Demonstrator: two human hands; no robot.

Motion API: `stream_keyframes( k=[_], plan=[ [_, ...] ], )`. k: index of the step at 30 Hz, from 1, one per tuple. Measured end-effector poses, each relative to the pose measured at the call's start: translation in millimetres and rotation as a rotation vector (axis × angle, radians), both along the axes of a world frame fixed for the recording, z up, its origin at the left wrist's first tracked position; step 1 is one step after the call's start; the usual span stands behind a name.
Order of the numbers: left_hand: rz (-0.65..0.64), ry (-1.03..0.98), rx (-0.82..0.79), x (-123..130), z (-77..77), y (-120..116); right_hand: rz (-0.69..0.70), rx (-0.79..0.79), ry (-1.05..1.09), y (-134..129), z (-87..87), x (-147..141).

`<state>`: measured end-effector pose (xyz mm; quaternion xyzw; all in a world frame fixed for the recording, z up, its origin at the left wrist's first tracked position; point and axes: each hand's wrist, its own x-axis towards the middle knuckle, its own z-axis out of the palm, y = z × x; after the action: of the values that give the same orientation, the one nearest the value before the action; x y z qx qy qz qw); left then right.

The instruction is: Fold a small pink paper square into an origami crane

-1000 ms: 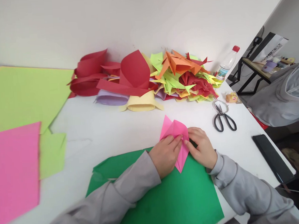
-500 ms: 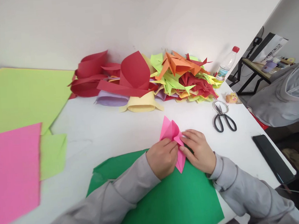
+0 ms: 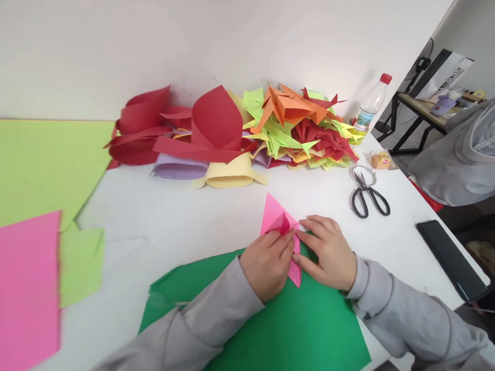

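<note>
A small folded pink paper [image 3: 273,213] lies partly on the green sheet [image 3: 283,335], its upper tip over the white table. My left hand [image 3: 269,264] is closed on the paper's lower left side, its fingertips at the middle fold. From the right, my right hand [image 3: 329,252] touches the paper's right edge with thumb and index fingertip, the fingers curved and partly apart. A raised flap stands above my left fingertips. The hands cover part of the paper's middle.
Behind are red rolled papers [image 3: 217,120] and a pile of folded shapes [image 3: 294,125]. Scissors [image 3: 367,194], a bottle [image 3: 371,106] and a black phone [image 3: 451,259] are right. Pink [image 3: 20,297] and lime sheets [image 3: 38,166] lie left. A person's grey sleeve [image 3: 474,152] shows far right.
The raised pink flap has been folded lower, and more of the upper left point shows. My right thumb and index finger have moved left onto the paper. The view has shifted slightly.
</note>
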<state>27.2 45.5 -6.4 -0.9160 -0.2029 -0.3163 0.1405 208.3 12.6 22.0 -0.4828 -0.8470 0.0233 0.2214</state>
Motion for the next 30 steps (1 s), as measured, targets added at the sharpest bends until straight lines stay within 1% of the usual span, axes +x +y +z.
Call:
stream_keyframes(
  k=[2,6,12,17,22,26,30],
  plan=[
    [0.015,0.0,0.028,0.0,-0.1,-0.3,0.018,0.011,0.047,0.2,0.6,1.6],
    [-0.016,-0.014,0.058,-2.7,2.5,0.1,0.058,0.023,0.054,0.3,0.0,2.7],
    [-0.016,-0.074,-0.023,-6.0,-0.7,3.5,0.074,0.039,0.032,1.5,-4.2,2.8],
    [-0.03,-0.085,0.039,-4.2,-0.2,3.8,0.051,0.06,-0.001,2.7,-6.2,4.6],
    [-0.025,-0.11,0.025,-4.2,-1.3,4.8,0.088,0.065,-0.048,2.2,-6.3,4.9],
    [-0.043,-0.095,0.021,-4.2,0.3,4.8,0.091,0.11,-0.022,-0.3,-7.1,2.4],
    [-0.037,-0.092,0.0,-3.0,3.9,3.9,0.113,0.118,0.03,-3.3,-5.5,0.1]
  ],
)
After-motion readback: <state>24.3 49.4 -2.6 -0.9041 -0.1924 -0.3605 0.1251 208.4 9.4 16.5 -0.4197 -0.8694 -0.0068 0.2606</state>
